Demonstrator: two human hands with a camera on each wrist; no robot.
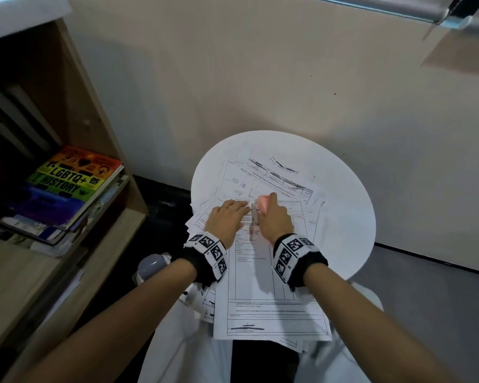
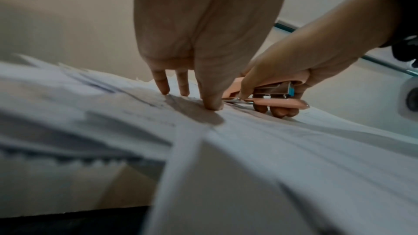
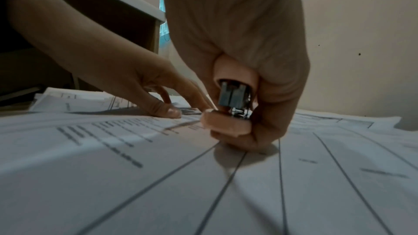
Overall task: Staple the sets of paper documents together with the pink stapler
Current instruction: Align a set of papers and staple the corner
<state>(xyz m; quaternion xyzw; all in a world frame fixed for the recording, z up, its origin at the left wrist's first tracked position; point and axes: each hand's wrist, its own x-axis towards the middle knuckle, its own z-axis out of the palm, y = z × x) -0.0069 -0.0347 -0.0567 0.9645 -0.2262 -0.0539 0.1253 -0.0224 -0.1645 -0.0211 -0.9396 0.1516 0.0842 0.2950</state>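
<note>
A set of printed paper documents [image 1: 260, 272] lies on top of a loose pile on the round white table [image 1: 343, 203] and hangs over its near edge. My left hand [image 1: 228, 214] presses straight fingertips [image 2: 210, 103] down on the top sheets [image 2: 294, 149] near their far edge. Right beside it, my right hand [image 1: 274, 217] grips the pink stapler [image 1: 263, 203], thumb on top and fingers curled beneath. The stapler [image 2: 276, 96] has its mouth at the paper's far edge, next to my left fingertips. From the right wrist, the stapler's metal rear [image 3: 235, 99] shows above the sheets [image 3: 158, 167].
More printed sheets [image 1: 274, 175] are spread across the far half of the table. A wooden shelf [image 1: 116, 150] with stacked books, a rainbow-covered one [image 1: 72, 181] on top, stands at the left. A wall runs close behind the table. A grey rounded object [image 1: 150, 265] sits below my left wrist.
</note>
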